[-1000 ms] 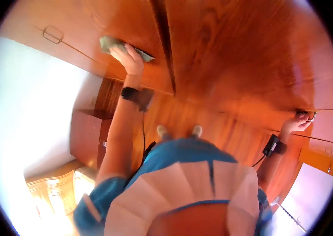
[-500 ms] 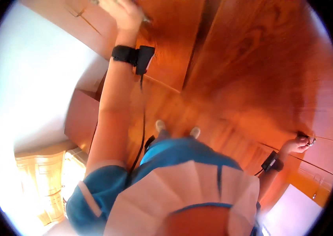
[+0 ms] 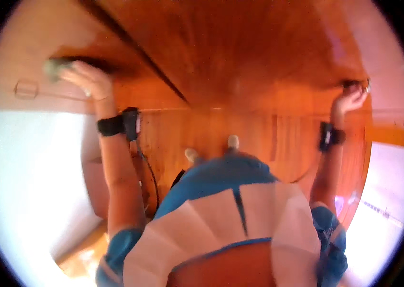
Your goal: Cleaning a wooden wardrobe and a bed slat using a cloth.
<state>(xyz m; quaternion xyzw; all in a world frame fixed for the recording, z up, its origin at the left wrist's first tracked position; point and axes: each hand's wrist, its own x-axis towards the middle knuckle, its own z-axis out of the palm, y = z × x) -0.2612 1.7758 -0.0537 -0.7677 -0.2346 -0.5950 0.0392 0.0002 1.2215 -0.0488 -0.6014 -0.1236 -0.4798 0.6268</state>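
My left hand [image 3: 87, 80] is pressed to a glossy reddish-brown wooden door panel [image 3: 130, 24], with its fingers over a greenish-grey wad [image 3: 56, 69] that looks like a cloth. Motion smears the wad, so its exact kind does not show. Across on the far right, my right hand [image 3: 351, 99] curls at the edge of another wooden panel [image 3: 259, 43]. Its fingers close around what looks like a small metal handle [image 3: 368, 86], partly hidden by them. Both wrists carry black straps with small black boxes.
A dark vertical gap [image 3: 140, 50] parts the two panels. Plank flooring [image 3: 254, 129] lies under my feet. On the left are a white wall [image 3: 30, 158] and a low brown cabinet [image 3: 94, 186]. A cable [image 3: 153, 172] hangs from my left wrist.
The view has turned, and the panels now lie straight ahead. My left hand has moved outward to the left, bringing the greenish wad into fuller view. My right hand stays at the handle.
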